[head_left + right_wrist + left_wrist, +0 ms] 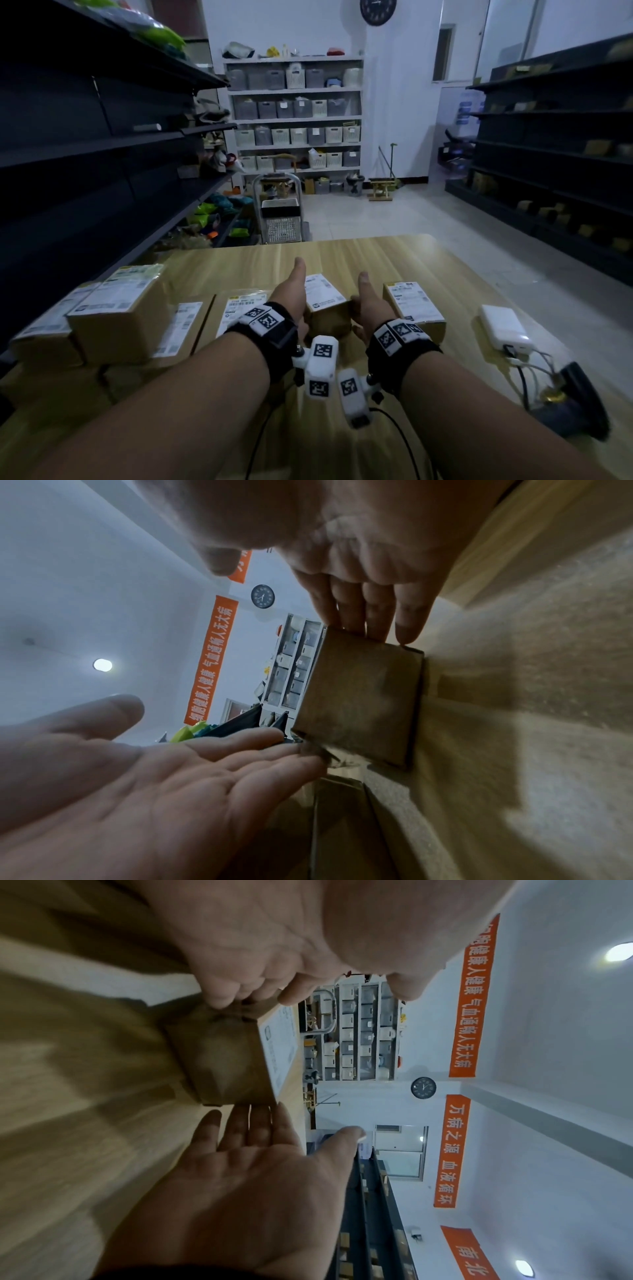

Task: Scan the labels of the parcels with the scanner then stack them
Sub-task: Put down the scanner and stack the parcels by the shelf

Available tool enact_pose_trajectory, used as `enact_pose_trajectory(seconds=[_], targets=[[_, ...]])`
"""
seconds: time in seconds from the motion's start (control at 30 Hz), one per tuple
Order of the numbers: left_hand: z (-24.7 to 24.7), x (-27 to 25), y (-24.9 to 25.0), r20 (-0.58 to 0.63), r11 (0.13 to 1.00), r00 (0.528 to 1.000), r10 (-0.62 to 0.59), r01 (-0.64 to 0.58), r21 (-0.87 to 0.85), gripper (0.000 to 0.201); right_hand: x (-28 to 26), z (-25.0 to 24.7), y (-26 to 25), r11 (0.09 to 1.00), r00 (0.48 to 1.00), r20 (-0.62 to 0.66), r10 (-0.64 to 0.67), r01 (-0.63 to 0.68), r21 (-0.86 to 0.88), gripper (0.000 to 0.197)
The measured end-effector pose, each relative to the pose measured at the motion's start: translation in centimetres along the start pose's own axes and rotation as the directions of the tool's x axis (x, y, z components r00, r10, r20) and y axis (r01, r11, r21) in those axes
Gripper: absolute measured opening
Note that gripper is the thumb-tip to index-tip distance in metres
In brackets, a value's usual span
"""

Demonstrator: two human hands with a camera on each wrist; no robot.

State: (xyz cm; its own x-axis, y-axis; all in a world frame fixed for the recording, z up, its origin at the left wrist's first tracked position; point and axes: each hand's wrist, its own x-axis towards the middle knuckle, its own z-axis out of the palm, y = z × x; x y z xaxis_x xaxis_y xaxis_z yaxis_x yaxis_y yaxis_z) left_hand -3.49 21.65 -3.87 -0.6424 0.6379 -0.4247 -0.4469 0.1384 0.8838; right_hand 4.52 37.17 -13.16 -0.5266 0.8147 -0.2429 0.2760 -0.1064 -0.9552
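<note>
Storeroom shelving lines both sides of the aisle, and a white rack of bins stands at the far wall beneath a round clock. Work takes place on a wooden table in the foreground.

A small cardboard parcel sits on the table between the two hands, label side up. The left hand is placed against the parcel's left face, fingers straight, thumb raised clear. The right hand is placed at the right face, fingers extended and close to the cardboard, thumb also raised. In the wrist views the fingertips of both hands reach the box edges; firm contact on the right side cannot be confirmed. Neither hand has curled around the parcel.

To the left, a stack of parcels is already built, with flat labelled boxes beside it. One more labelled parcel lies just beside the right hand. The scanner rests on the table at the near right edge, well apart from both hands, next to a white power bank with cables attached.

Step in hand, as judged: stacking. With the scanner set down and both palms bracketing the small parcel, a two-handed lift is being prepared.

Next move calls for:
- even inward pressure from both palms before lifting;
- keeping the box level, label upward;
- carrying it left, over the flat boxes, onto the existing stack;
- squaring it on the top parcel so the pile does not lean.
</note>
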Motion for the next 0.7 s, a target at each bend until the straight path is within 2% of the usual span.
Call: enact_pose_trajectory(seconds=[0.07, 0.2, 0.3, 0.37, 0.43, 0.5, 0.57, 0.63, 0.7], targets=[[0.1, -0.7, 0.3, 0.003, 1.0, 1.0, 0.015, -0.015, 0.006, 0.089, -1.0, -0.4, -0.5, 0.997, 1.0, 0.01, 0.004, -0.005, 0.075, 0.157], [-0.1, -3.3, 1.5, -0.039, 0.991, 0.99, 0.135, -0.136, -0.015, 0.082, -6.7, -1.7, -4.4, 0.971, 0.999, -0.033, -0.029, 0.036, 0.237, 0.084], [-0.8, -6.6, 2.9, -0.092, 0.969, 0.965, 0.246, -0.247, -0.001, 0.07, -10.4, -1.3, -7.2, 0.958, 0.993, -0.054, -0.108, 0.119, 0.259, 0.049], [-2.3, -8.7, 3.8, -0.136, 0.95, 0.941, 0.309, -0.311, 0.001, 0.067, -12.7, -0.5, -9.1, 0.94, 0.987, -0.021, -0.157, 0.156, 0.302, 0.044], [-4.5, -9.2, 4.1, -0.142, 0.936, 0.925, 0.352, -0.35, 0.045, 0.079, -14.3, 0.9, -10.5, 0.927, 0.983, 0.038, -0.178, 0.155, 0.343, 0.043], [-7.6, -10.0, 4.3, -0.164, 0.937, 0.923, 0.348, -0.336, 0.096, 0.101, -15.8, 3.0, -11.3, 0.938, 0.97, 0.129, -0.207, 0.159, 0.309, 0.041], [-10.5, -10.7, 3.9, -0.179, 0.949, 0.934, 0.31, -0.292, 0.121, 0.111, -16.9, 5.4, -11.3, 0.95, 0.959, 0.182, -0.217, 0.165, 0.266, 0.044], [-12.8, -11.2, 3.4, -0.204, 0.959, 0.938, 0.279, -0.265, 0.096, 0.124, -18.1, 7.4, -11.0, 0.947, 0.962, 0.214, -0.169, 0.099, 0.305, 0.042], [-14.1, -12.3, 2.9, -0.263, 0.966, 0.93, 0.257, -0.246, 0.075, 0.128, -18.9, 9.0, -10.2, 0.945, 0.96, 0.247, -0.132, 0.047, 0.323, 0.041]])
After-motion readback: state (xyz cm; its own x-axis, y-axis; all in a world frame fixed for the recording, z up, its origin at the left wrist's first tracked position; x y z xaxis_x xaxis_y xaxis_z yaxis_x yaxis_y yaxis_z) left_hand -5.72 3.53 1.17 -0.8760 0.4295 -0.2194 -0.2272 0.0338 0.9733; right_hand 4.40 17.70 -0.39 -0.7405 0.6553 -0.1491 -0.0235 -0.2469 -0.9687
